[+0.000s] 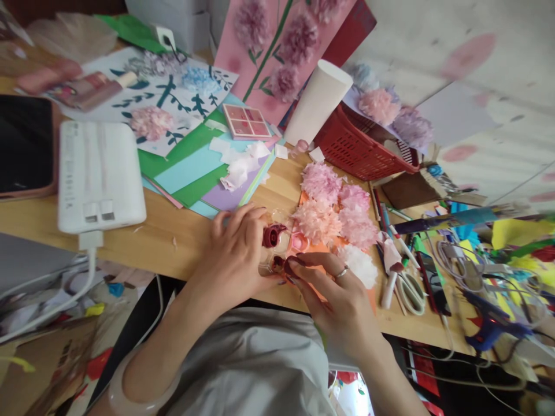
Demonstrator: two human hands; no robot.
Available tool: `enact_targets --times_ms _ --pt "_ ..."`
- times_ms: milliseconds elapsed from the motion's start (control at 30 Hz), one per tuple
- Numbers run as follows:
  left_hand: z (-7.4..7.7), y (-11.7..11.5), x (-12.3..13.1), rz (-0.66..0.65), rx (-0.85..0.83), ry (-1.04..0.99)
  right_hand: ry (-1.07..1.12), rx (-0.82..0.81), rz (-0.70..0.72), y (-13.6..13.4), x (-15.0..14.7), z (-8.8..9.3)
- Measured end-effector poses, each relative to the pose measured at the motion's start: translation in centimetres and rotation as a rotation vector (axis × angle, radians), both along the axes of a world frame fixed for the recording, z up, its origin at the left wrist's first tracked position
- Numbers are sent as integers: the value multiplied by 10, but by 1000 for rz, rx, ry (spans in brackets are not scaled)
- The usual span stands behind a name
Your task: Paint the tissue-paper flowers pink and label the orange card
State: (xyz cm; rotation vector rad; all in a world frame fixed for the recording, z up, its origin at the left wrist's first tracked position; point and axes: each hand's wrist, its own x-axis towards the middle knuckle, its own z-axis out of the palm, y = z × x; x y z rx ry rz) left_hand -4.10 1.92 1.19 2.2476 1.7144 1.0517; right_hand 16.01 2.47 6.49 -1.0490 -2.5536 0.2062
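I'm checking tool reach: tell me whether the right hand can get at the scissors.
Probably yes. The scissors lie to the right of the right hand, handles in plain view, though its fingers are busy at the clear tray.

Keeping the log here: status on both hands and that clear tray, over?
Left hand around clear plastic tray, left side. Right hand at its near dark red well, grip unclear. Peach paper flower close at right.

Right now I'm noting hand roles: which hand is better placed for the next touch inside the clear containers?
Probably the right hand: its fingertips are at the near right side of the clear containers, while the left hand curls along their left side, apparently steadying them.
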Motion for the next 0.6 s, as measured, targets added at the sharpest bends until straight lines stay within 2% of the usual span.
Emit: enact_targets --times_ms 433,600 --pt "1 0 1 14 -18 -1 -36 -47 28 1 0 9" --pt "1 -1 1 11 -10 19 79 -137 -8 7 2 22"
